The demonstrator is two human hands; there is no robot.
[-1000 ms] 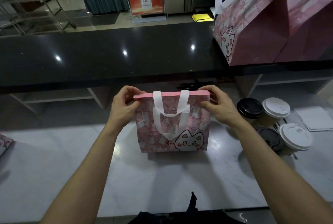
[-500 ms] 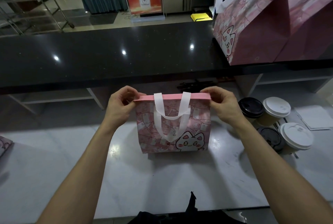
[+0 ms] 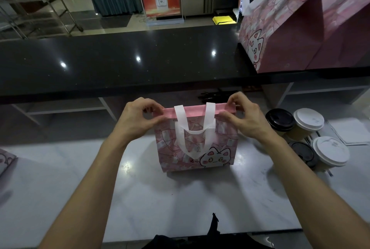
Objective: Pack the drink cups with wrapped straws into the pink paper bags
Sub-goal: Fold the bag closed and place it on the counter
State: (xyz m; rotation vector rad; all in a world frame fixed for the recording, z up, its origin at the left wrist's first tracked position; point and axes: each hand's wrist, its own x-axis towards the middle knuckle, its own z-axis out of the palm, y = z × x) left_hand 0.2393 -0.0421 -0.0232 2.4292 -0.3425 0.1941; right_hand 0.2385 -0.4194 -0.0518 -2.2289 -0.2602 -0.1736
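Both hands are up on the pink paper bag [image 3: 197,148], which stands upright on the white counter [image 3: 180,198]. The left hand [image 3: 138,120] pinches the left end of the folded pink top band, thumb and fingers closed on the paper. The right hand [image 3: 242,118] does the same at the right end, fingertips clamped on that corner. Between the 2 hands the white handles [image 3: 193,128] hang down over the cat print.

By the look of it, the step in hand is working the bag's mouth; whether it is being opened or pressed closed I cannot tell, and nothing shows what is inside.

Just to the right of the right hand, 4 lidded drink cups [image 3: 308,124] sit clustered on the counter: 2 with dark lids, 2 with white. Dark thin sticks lie among them, possibly straws, too small to be sure. Farther off, beyond the right hand, larger pink bags [image 3: 290,34] stand on the black upper counter [image 3: 120,62].

If the mouth is coming open, the next move likely calls for spreading the top wide with 1 hand steadying it, so the right hand can reach across for a cup and lower it in upright.
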